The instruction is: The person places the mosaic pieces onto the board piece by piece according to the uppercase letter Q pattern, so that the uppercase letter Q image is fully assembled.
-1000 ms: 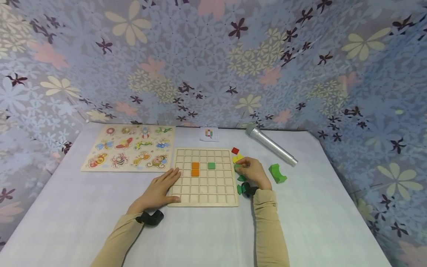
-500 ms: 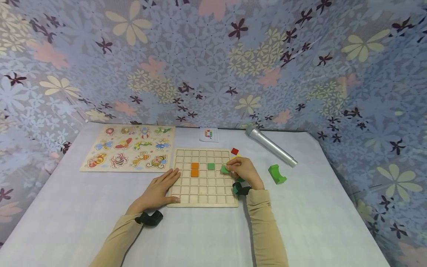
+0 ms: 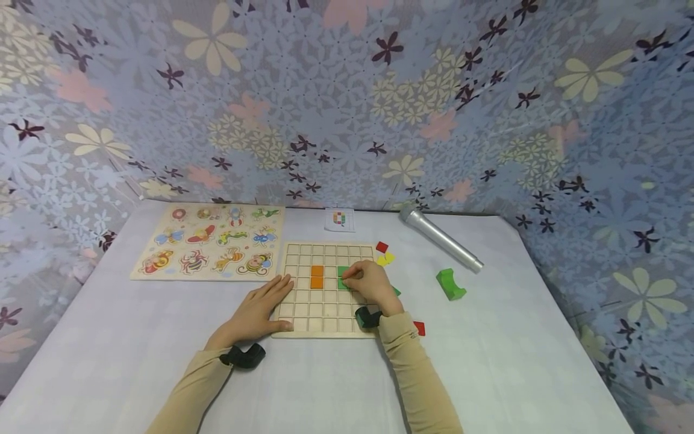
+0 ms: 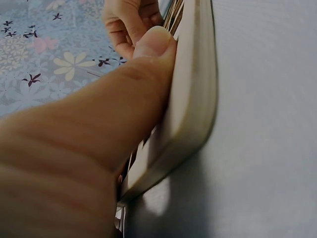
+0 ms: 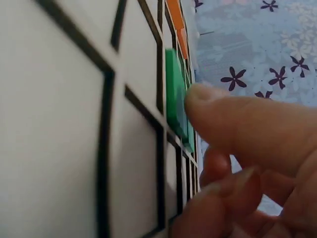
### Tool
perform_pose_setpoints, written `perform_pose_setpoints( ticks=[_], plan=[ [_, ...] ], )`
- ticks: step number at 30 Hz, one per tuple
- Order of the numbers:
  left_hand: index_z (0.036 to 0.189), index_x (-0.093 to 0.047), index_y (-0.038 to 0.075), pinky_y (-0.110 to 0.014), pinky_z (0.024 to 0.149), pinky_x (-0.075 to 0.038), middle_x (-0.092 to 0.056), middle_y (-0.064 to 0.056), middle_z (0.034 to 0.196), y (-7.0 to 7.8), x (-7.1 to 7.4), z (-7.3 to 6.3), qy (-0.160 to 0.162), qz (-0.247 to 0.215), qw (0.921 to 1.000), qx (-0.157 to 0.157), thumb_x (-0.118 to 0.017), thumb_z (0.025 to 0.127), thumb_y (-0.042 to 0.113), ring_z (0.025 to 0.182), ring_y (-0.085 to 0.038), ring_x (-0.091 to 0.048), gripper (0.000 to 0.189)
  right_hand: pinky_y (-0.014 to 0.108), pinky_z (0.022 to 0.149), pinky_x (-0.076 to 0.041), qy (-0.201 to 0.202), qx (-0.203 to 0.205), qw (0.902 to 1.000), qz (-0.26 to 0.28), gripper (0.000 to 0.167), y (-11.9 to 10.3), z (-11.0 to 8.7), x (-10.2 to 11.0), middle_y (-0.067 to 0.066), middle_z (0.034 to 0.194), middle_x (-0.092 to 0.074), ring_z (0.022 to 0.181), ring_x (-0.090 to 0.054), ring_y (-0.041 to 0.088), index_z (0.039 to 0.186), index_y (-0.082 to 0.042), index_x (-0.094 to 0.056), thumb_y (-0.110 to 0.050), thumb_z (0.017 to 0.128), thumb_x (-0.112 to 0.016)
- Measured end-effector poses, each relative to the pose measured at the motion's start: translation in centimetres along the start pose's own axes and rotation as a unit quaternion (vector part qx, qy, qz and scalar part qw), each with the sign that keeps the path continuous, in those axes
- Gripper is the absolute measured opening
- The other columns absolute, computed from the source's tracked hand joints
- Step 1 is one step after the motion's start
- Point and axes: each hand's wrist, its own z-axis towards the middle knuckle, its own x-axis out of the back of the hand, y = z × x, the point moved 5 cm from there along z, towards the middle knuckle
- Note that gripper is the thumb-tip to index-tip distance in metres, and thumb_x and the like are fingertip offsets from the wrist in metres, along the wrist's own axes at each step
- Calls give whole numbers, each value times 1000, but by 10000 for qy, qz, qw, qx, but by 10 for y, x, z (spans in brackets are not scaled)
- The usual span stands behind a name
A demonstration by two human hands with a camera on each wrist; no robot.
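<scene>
My left hand (image 3: 256, 312) lies with extended fingers along the left edge of a wooden grid board (image 3: 325, 310). Its thumb (image 4: 124, 94) rests on the board's near corner in the left wrist view. Over the grid, my right hand (image 3: 374, 284) touches a green square tile (image 5: 177, 96) with one fingertip, while its other fingers are bent and off the tile. That tile sits in a cell just below another green tile (image 3: 341, 270), partly covered by the fingers. Two orange tiles (image 3: 317, 276) fill cells to their left.
Right of the board are a red tile (image 3: 382, 247), yellow pieces (image 3: 385, 258) and another red piece (image 3: 420, 328) beside the sleeve. Farther right stand a green arched block (image 3: 449, 284) and a silver microphone (image 3: 443, 238). A pattern card (image 3: 339, 219) and an insect puzzle (image 3: 214, 241) lie behind.
My right hand has carried a green tile from beside the board leftward to a cell under the first green tile, and its grip has loosened. The left hand has stayed in place.
</scene>
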Motion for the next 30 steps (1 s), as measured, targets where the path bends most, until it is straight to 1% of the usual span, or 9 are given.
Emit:
perform_pose_setpoints(
  ticks=[5, 7, 9, 13, 17, 19, 22, 26, 30],
  plan=[
    [150, -32, 4, -61, 108, -28, -26, -14, 160, 3, -2, -2, -33, -47, 10000, -69, -71, 82, 47, 147, -38, -22, 89, 23, 60, -44, 281, 102, 9988, 397, 19, 12, -6, 24, 10, 92, -65, 75, -56, 14, 107, -6, -70, -9, 89, -67],
    [150, -32, 4, -61, 108, -29, -27, -14, 160, 4, -2, -2, -50, -4, 10000, -70, -71, 82, 47, 147, -38, -22, 89, 23, 57, -44, 446, 45, 9979, 476, 22, 21, -12, 38, 12, 94, -66, 71, -54, 15, 111, -4, -69, -9, 90, -65],
    [151, -32, 4, -60, 109, -28, -26, -14, 160, 3, -2, -2, -82, 28, 10000, -32, -71, 82, 46, 148, -37, -21, 89, 24, 58, -46, 458, -69, 9979, 452, 25, 32, -19, 49, 14, 98, -67, 70, -55, 15, 114, -3, -67, -10, 90, -64],
    [151, -31, 5, -60, 109, -28, -26, -13, 160, 1, 0, -2, -69, 99, 9999, 12, -71, 83, 45, 148, -37, -21, 89, 24, 64, -46, 74, -324, 9984, 447, 31, 59, -31, 61, 13, 107, -69, 78, -55, 16, 121, -7, -65, -14, 90, -67],
    [151, -32, 6, -61, 109, -28, -25, -13, 160, 0, 0, -2, -78, 21, 9999, 93, -71, 83, 45, 148, -36, -20, 87, 21, 58, -37, -320, -326, 9960, 763, 44, 78, -35, 63, 14, 117, -69, 66, -44, 13, 128, -9, -61, -8, 85, -71],
    [151, -32, 6, -61, 109, -28, -25, -13, 160, 1, 0, -3, -83, 12, 9999, 103, -71, 83, 45, 148, -37, -21, 87, 21, 55, -35, -391, -328, 9953, 826, 48, 81, -35, 62, 15, 118, -68, 61, -39, 11, 129, -10, -60, -6, 82, -73],
    [151, -32, 6, -61, 109, -28, -25, -13, 160, 1, -1, -3, -87, 15, 9999, 103, -71, 84, 45, 148, -36, -21, 87, 21, 59, -38, -386, -298, 9963, 711, 50, 80, -36, 61, 14, 117, -68, 68, -43, 11, 128, -9, -61, -3, 80, -73],
    [151, -32, 6, -61, 109, -28, -25, -12, 160, 2, -1, -3, -90, -4, 9999, 101, -71, 83, 45, 148, -36, -21, 87, 22, 63, -41, -259, -305, 9976, 567, 44, 76, -37, 60, 13, 112, -68, 76, -47, 14, 123, -9, -64, 0, 80, -72],
    [151, -32, 6, -61, 109, -28, -26, -12, 160, 2, -1, -3, -91, -7, 9999, 123, -72, 83, 45, 148, -37, -22, 87, 22, 61, -41, -256, -289, 9979, 513, 37, 71, -37, 58, 13, 105, -66, 73, -48, 16, 115, -6, -67, 3, 79, -70]
  ],
)
